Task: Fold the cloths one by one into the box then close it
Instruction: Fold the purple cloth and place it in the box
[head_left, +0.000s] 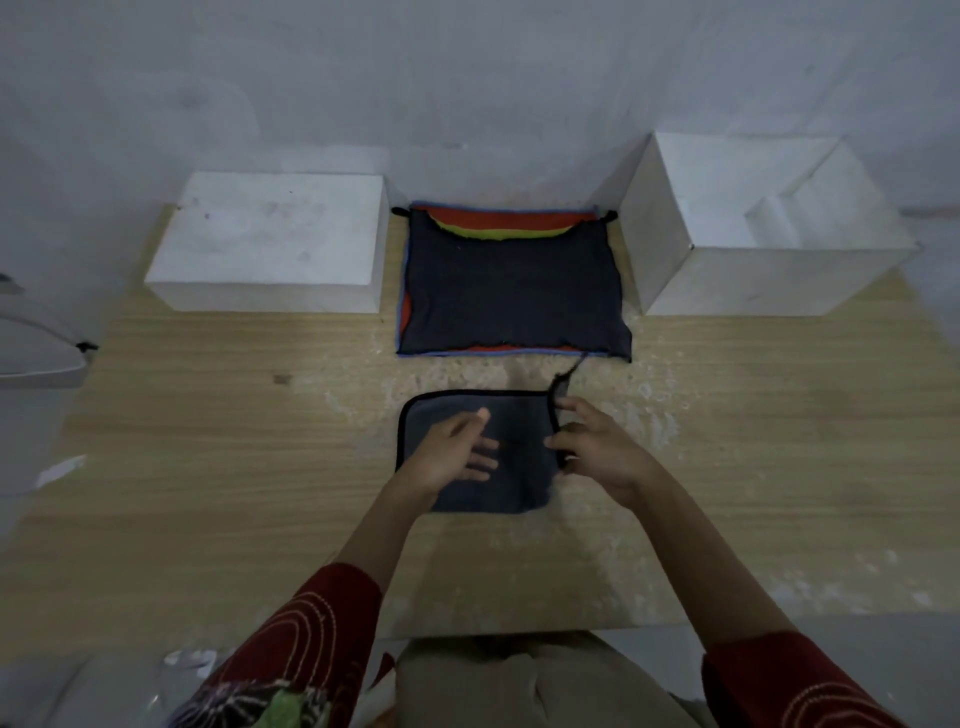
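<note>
Hands (453, 451) (597, 453) palm-down on grey cloth (519, 436)

Both arms reach forward at centre frame.
Left hand (457, 452) lies flat, fingers spread; right hand (602, 452) pinches the cloth (519, 483) edge.

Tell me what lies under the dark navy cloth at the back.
Under the navy cloth, a yellow-green cloth, a red cloth and a blue edge peek out. Any others are hidden.

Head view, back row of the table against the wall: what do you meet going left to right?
closed white box → stack of cloths → open white box
</note>
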